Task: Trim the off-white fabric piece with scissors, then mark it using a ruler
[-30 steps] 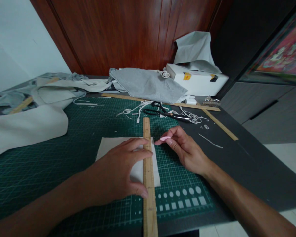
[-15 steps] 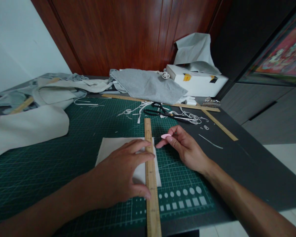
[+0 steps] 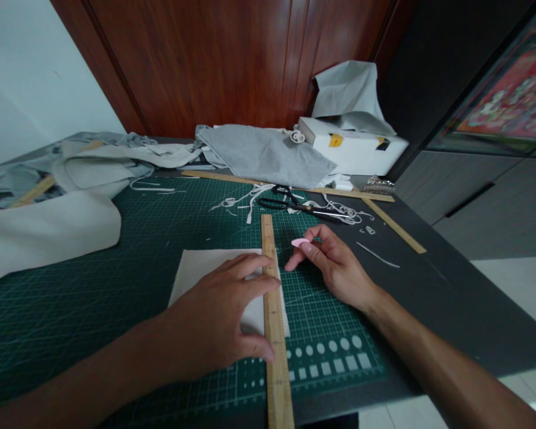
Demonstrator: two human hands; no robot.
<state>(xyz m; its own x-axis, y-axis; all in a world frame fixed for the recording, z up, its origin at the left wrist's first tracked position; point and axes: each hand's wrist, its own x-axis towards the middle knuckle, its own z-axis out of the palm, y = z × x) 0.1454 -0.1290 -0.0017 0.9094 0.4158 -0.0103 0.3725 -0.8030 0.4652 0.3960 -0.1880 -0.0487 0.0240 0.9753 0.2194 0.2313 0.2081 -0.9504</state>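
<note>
A pale rectangular piece of cloth (image 3: 196, 268) lies on the green cutting mat (image 3: 147, 238). Across it, near its right edge, a wooden ruler (image 3: 274, 316) runs lengthwise toward me and past the near edge of the mat. My left hand (image 3: 223, 310) rests over the cloth, fingers spread, its fingertips pressing on the ruler. Between thumb and finger of my right hand (image 3: 335, 268) is a thin pink piece of tailor's chalk (image 3: 301, 242). That hand is just right of the ruler, with the chalk apart from the cloth.
Black-handled scissors (image 3: 308, 208) lie beyond the ruler among white cord scraps (image 3: 346, 213). Another wooden ruler (image 3: 393, 225) lies at the right. Grey cloth (image 3: 272, 155) and a white box (image 3: 357, 152) stand along the back. Pale fabric (image 3: 58, 229) spreads over the left side.
The view has shifted slightly. The ruler and the fingers on it have moved a little to the right relative to the cloth. My right hand has drawn back slightly, still pinching the chalk.
</note>
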